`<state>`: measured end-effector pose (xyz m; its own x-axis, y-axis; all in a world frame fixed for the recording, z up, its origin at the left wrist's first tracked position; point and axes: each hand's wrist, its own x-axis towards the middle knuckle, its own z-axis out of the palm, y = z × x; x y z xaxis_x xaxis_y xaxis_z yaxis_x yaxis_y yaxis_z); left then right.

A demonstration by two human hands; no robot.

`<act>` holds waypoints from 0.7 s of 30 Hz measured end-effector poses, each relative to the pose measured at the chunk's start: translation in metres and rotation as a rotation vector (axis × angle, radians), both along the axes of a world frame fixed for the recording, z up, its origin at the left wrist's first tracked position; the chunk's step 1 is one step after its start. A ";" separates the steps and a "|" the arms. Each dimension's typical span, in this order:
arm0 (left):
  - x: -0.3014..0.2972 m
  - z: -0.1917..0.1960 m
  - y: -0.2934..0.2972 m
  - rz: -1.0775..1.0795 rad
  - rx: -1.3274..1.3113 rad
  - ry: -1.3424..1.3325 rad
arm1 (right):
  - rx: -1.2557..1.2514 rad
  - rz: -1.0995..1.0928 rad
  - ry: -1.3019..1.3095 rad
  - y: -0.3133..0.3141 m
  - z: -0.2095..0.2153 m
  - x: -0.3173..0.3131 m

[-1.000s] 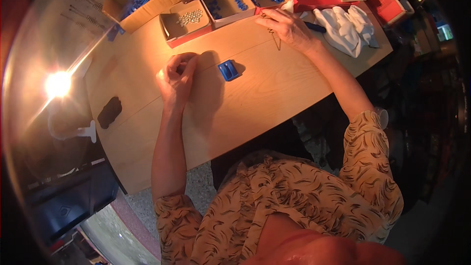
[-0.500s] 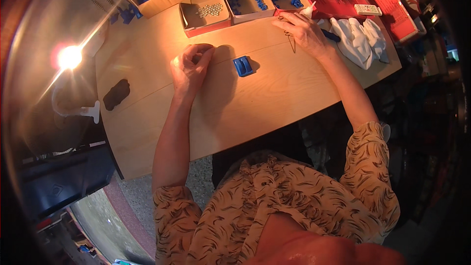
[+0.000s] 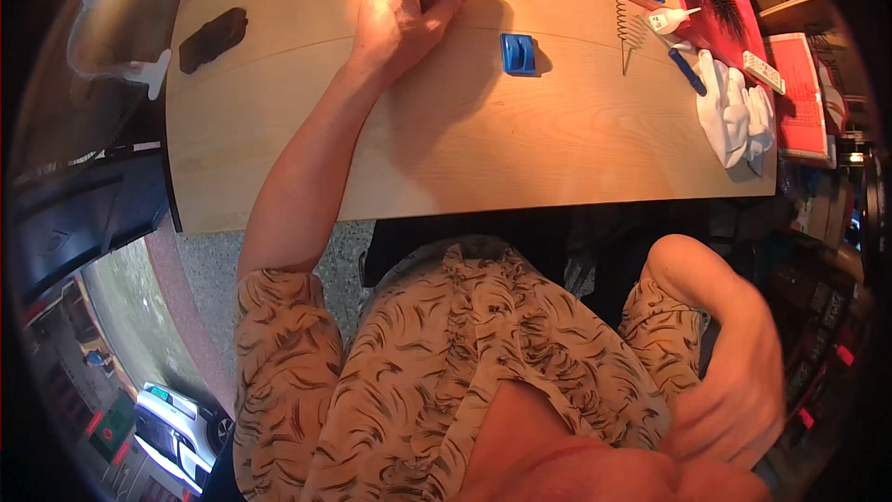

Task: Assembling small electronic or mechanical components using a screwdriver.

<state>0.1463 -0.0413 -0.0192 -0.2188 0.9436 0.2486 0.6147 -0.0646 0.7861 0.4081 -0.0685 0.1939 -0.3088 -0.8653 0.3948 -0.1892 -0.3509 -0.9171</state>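
Head view: pinching narrowly with the left hand (image 3: 407,20), cannot tell if on anything, left of 1 blue slotted block (image 3: 518,55) far on the wooden table (image 3: 548,153). Holding the right hand (image 3: 729,414) bent at near right; cannot tell how wide.

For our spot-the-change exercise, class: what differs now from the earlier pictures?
The right hand let go of the thin, dark, coiled wire spring, now on the pale wooden table, and drew back off the table. The curled left hand stayed left of the blue, slotted, plastic-looking block, which also kept its place.
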 end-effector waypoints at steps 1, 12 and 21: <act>0.001 -0.001 -0.002 0.006 -0.006 0.001 | -0.006 0.006 0.001 0.001 -0.004 0.007; 0.036 0.004 -0.020 -0.269 0.228 0.243 | -0.046 -0.568 0.241 -0.033 -0.016 0.060; 0.038 0.007 -0.014 -0.337 0.254 0.264 | -0.195 -0.915 0.358 -0.032 -0.023 0.032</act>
